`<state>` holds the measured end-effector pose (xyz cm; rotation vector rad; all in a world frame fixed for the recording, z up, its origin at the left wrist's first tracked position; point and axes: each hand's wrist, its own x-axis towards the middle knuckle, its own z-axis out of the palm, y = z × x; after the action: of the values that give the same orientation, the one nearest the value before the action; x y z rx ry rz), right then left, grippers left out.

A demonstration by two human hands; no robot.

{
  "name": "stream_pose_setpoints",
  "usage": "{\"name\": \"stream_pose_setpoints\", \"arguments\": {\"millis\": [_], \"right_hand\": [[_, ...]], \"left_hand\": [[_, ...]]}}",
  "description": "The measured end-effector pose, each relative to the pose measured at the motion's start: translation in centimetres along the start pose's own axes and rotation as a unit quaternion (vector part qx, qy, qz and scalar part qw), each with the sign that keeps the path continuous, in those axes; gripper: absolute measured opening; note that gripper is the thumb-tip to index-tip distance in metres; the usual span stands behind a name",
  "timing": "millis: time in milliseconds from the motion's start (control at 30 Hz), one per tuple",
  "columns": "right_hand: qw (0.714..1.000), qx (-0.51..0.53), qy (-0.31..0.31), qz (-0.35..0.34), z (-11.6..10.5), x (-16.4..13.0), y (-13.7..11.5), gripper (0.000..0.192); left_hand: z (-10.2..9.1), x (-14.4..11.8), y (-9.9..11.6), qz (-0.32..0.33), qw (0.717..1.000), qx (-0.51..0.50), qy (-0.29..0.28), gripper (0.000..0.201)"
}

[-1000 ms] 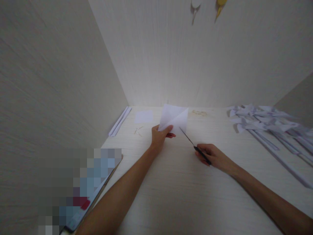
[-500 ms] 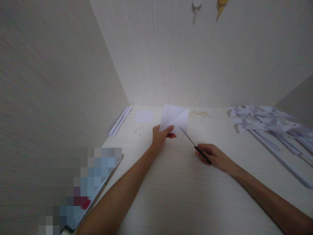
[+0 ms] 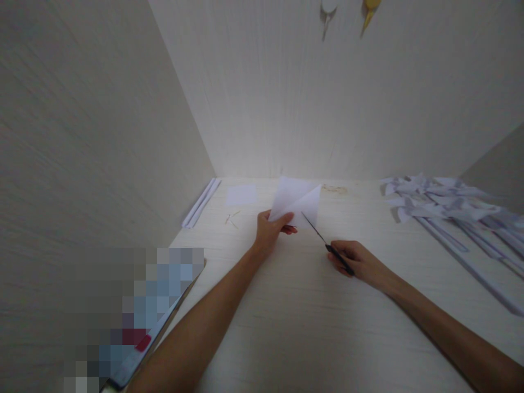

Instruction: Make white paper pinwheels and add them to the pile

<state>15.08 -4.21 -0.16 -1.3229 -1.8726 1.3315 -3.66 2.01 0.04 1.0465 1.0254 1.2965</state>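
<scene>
A square of white paper (image 3: 297,199) with diagonal creases is pinched near its lower left corner by my left hand (image 3: 273,229), thumb on top and fingers beneath. My right hand (image 3: 347,257) is closed around the black handles of a pair of scissors (image 3: 315,228). Their thin blades point up and left and overlap the lower part of the paper; whether they are cutting it cannot be made out. Behind and left of my left hand, another white paper square (image 3: 241,195) lies flat on the table.
Rolled paper tubes (image 3: 201,203) lie by the left wall, with some small sticks (image 3: 232,219) nearby. Rubber bands (image 3: 334,190) rest at the back. Paper pinwheel-like pieces on tubes (image 3: 462,240) are heaped at right. A partly blurred flat object (image 3: 143,343) stands at lower left. Two hooks (image 3: 370,13) hang above.
My left hand has shifted slightly right and toward me, carrying the paper with it. The scissors and my right hand stay in nearly the same place.
</scene>
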Motion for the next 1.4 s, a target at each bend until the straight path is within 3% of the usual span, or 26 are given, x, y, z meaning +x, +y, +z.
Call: {"name": "stream_pose_setpoints", "arguments": {"millis": [200, 1400], "right_hand": [[1.000, 0.006, 0.001, -0.005, 0.09, 0.03, -0.03, 0.034], [1.000, 0.003, 0.012, 0.001, 0.19, 0.11, 0.23, 0.035]], "left_hand": [[0.15, -0.34, 0.11, -0.003, 1.000, -0.002, -0.031, 0.021], [0.02, -0.22, -0.34, -0.012, 0.999, -0.005, -0.051, 0.022]]}}
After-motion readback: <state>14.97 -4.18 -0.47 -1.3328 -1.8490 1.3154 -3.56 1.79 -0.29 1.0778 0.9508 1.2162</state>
